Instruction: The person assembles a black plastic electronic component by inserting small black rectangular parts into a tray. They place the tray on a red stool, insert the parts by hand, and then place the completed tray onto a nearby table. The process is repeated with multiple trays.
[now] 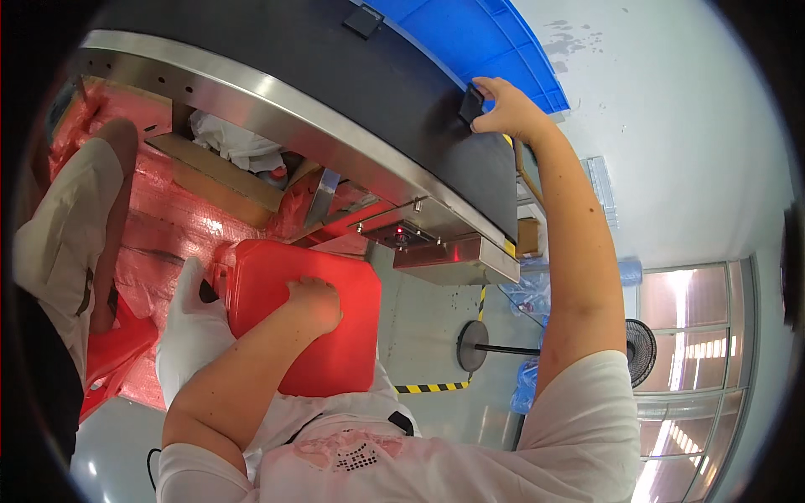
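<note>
My right hand reaches out over the far right end of a black conveyor belt. Its thumb and fingers pinch a small flat black piece by the edges, at the belt's surface. A similar black square piece lies farther left on the belt, out of my grasp. My left hand is bent at the wrist against a red plastic container on my lap. The fingers of that hand are hidden, so whether they hold anything does not show.
A blue plastic tray stands beyond the belt. The belt's metal rail runs between me and it, with a metal control box below. Another person's leg is at the left, near a cardboard box. A fan stands at right.
</note>
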Demonstrator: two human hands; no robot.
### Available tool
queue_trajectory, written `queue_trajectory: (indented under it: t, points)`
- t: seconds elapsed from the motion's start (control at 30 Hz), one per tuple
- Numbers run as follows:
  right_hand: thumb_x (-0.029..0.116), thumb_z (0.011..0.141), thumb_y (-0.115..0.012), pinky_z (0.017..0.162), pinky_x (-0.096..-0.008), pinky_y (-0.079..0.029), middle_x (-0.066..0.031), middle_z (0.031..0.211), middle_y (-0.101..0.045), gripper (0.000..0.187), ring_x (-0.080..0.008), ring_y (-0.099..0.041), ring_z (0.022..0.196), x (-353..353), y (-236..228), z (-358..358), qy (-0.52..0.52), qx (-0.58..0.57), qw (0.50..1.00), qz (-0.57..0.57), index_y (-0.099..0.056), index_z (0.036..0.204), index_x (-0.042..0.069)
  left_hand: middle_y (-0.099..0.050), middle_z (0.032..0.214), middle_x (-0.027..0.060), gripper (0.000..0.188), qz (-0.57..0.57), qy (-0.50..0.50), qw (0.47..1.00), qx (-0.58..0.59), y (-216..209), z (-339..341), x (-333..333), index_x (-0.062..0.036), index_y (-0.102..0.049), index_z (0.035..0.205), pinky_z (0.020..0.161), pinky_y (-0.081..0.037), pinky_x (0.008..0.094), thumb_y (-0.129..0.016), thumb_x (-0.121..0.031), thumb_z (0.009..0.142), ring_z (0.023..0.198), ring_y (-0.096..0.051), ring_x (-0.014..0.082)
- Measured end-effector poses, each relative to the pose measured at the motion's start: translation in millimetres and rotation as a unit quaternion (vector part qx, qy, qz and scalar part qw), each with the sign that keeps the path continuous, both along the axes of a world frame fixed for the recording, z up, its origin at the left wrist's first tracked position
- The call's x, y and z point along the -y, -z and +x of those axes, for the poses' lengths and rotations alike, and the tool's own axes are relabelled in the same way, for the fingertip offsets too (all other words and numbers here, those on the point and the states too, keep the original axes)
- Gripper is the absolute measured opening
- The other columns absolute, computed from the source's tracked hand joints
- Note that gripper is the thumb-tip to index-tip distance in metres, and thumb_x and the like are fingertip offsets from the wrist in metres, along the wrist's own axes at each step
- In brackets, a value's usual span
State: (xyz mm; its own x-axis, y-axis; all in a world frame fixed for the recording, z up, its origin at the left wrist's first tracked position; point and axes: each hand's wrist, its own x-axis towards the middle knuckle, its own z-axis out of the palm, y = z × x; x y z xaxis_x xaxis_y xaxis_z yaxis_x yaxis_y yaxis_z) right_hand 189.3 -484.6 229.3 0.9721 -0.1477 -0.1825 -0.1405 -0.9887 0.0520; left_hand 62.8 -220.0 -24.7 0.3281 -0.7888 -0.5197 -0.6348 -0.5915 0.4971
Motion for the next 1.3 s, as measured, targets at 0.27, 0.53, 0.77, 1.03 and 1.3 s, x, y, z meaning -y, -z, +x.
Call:
queue_trajectory:
  t: [0.27, 0.53, 0.77, 1.03, 1.3]
  points:
    - [0.017, 0.059, -0.067, 0.098, -0.034, -0.038, -0.0217, 0.12, -0.051, 0.077, -0.03, -0.049, 0.115, -16, 7, 14, -0.101, 0.143, 0.985, -0.007, -0.042, 0.128, -0.005, -0.05, 0.118, 0.0205, 0.056, -0.023, -0.003, 0.999, 0.025, 2, -10, 0, 0.0013, -0.049, 0.119, 0.091, -0.038, 0.0529, -0.055, -0.041, 0.083, 0.115, -0.045, 0.0359]
    - [0.016, 0.057, -0.067, 0.099, -0.0324, -0.037, -0.0215, 0.125, -0.049, 0.081, -0.0283, -0.046, 0.119, -47, 1, 47, -0.038, 0.006, 0.997, 0.064, -0.039, 0.13, -0.006, -0.05, 0.119, 0.0207, 0.055, -0.027, -0.014, 0.999, 0.042, 4, -9, -1, 0.0009, -0.049, 0.119, 0.092, -0.038, 0.0544, -0.056, -0.04, 0.082, 0.115, -0.044, 0.0368]
    - [0.018, 0.052, -0.068, 0.096, -0.0324, -0.039, -0.0219, 0.124, -0.049, 0.08, -0.0284, -0.049, 0.114, -40, -3, 43, 0.011, -0.111, 0.994, -0.001, -0.044, 0.125, -0.007, -0.039, 0.133, 0.0246, 0.061, 0.006, 0.007, 1.0, -0.028, -8, 2, -5, 0.0022, -0.04, 0.13, 0.097, -0.03, 0.0589, -0.052, -0.037, 0.085, 0.126, -0.034, 0.0418]
    - [0.018, 0.05, -0.068, 0.087, -0.0312, -0.044, -0.0205, 0.103, -0.058, 0.07, -0.0261, -0.056, 0.097, -36, -2, 27, -0.034, 0.054, 0.991, -0.116, -0.052, 0.113, -0.009, -0.036, 0.136, 0.0253, 0.059, 0.011, 0.017, 0.999, -0.027, -15, 1, -3, 0.0036, -0.038, 0.132, 0.099, -0.028, 0.0585, -0.051, -0.029, 0.084, 0.127, -0.033, 0.0431]
    - [0.017, 0.053, -0.066, 0.077, -0.0295, -0.046, -0.0137, 0.09, -0.06, 0.063, -0.0207, -0.057, 0.083, -80, -6, 67, -0.066, 0.041, 0.997, -0.007, -0.053, 0.109, -0.009, -0.047, 0.124, 0.0216, 0.058, -0.005, -0.011, 0.999, 0.044, -2, -5, -1, -0.0004, -0.045, 0.126, 0.093, -0.034, 0.0543, -0.053, -0.04, 0.084, 0.117, -0.042, 0.0383]
